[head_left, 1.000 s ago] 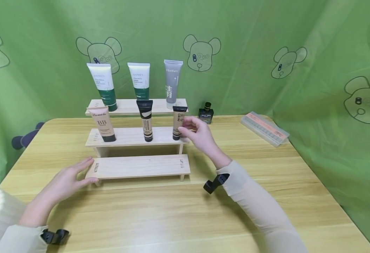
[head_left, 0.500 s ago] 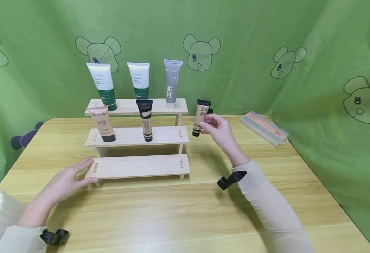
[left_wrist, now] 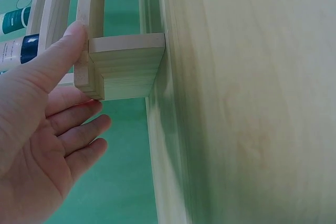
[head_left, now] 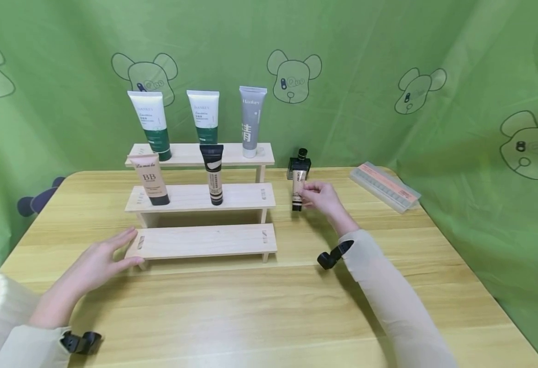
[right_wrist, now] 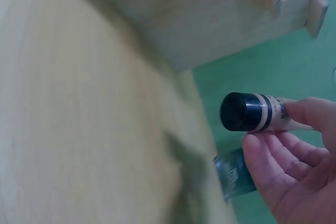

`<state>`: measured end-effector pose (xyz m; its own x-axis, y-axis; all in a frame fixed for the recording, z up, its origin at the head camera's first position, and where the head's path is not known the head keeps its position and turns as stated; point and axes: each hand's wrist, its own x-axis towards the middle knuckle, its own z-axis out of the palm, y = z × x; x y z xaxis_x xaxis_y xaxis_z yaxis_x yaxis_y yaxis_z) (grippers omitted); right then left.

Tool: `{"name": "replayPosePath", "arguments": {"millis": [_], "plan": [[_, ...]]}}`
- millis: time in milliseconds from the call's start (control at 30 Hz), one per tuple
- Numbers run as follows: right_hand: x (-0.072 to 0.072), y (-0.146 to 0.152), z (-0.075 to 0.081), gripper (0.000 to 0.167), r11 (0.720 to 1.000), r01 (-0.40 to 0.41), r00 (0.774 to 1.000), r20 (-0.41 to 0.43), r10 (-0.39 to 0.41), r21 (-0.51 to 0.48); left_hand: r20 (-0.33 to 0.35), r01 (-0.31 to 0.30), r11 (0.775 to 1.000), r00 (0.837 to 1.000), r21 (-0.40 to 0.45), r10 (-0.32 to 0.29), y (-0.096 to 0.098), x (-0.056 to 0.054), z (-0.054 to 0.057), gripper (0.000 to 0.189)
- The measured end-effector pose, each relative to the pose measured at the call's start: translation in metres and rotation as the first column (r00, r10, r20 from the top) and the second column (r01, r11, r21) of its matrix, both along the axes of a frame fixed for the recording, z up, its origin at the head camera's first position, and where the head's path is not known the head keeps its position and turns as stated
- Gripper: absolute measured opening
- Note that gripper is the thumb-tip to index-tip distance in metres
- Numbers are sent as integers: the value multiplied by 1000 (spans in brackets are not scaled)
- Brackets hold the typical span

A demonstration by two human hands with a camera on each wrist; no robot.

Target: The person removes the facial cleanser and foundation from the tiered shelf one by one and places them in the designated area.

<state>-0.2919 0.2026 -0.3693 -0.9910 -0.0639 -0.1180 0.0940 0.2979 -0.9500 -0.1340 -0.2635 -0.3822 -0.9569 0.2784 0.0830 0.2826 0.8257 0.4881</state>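
On the right of the head view, my right hand (head_left: pixel 323 198) pinches a small beige concealer tube (head_left: pixel 298 190) with a black cap. The tube is nearly upright, cap down, just above the table in front of a black perfume bottle (head_left: pixel 302 156). In the right wrist view, thumb and fingers hold the tube (right_wrist: pixel 269 113) by its sides. My left hand (head_left: pixel 96 266) grips the left end of the lowest tier of a wooden three-step display stand (head_left: pixel 204 243), thumb at the front edge. The left wrist view has the thumb (left_wrist: pixel 63 56) against the wood.
A pink BB cream tube (head_left: pixel 150 181) and a dark-topped tube (head_left: pixel 214 176) stand on the middle step. Two white-and-green tubes (head_left: pixel 153 122) and a grey tube (head_left: pixel 252 120) occupy the top one. A clear plastic case (head_left: pixel 384 186) lies at right, a white ribbed container (head_left: pixel 2 312) at left.
My right hand has lifted the concealer tube off the middle step, carried it right, then lowered it toward the table in front of the perfume bottle. The left hand has stayed put.
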Motion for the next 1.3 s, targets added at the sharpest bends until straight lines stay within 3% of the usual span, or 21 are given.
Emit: {"name": "replayPosePath", "arguments": {"millis": [200,367,600,1300], "plan": [[-13,8,-17,38,997,-14,993,116,5,77,-1,-1,1000,1000,1,1,0,-1,0,74],[-21,8,-22,37,991,-53,986,161,33,120,6,-1,1000,1000,2,1,1,-1,0,75],[-29,10,-28,23,974,-61,981,194,18,220,4,2,1000,1000,6,-2,1,-2,-1,75],[-33,10,-29,23,977,-76,975,222,30,199,-12,3,1000,1000,-9,-3,-1,-2,-2,75]]}}
